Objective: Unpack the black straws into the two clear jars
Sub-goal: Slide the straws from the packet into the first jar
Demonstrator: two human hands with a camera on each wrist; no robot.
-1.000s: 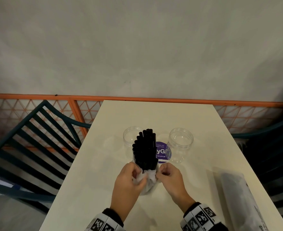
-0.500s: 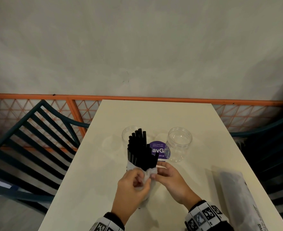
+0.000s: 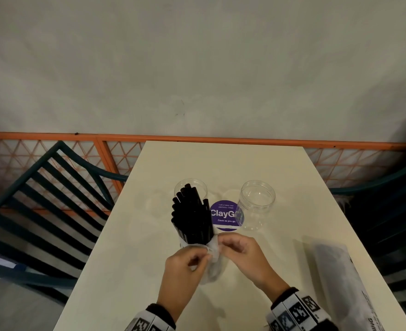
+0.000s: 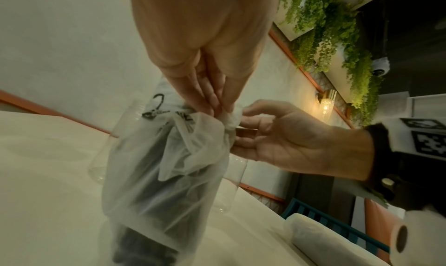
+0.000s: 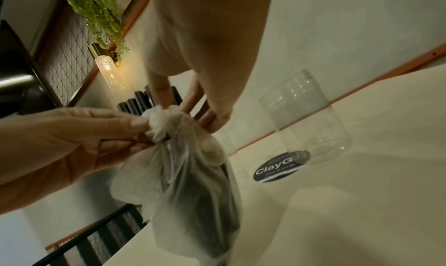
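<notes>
We tilt the bundle of black straws (image 3: 192, 216) further left than a second ago, over the left clear jar (image 3: 190, 187), as our left hand (image 3: 185, 263) and right hand (image 3: 240, 249) each pinch the bunched rim of the thin plastic bag (image 4: 169, 174), peeling it lower. Both jars hold nothing; unpacking has barely begun. The right clear jar (image 3: 258, 201) stands well apart, the table (image 3: 221, 163) edges far off, another wrapped pack (image 3: 340, 278) right.

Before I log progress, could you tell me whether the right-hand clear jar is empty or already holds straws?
Empty. The right clear jar stands upright with nothing inside; the black straws are still bundled in the plastic bag.
</notes>
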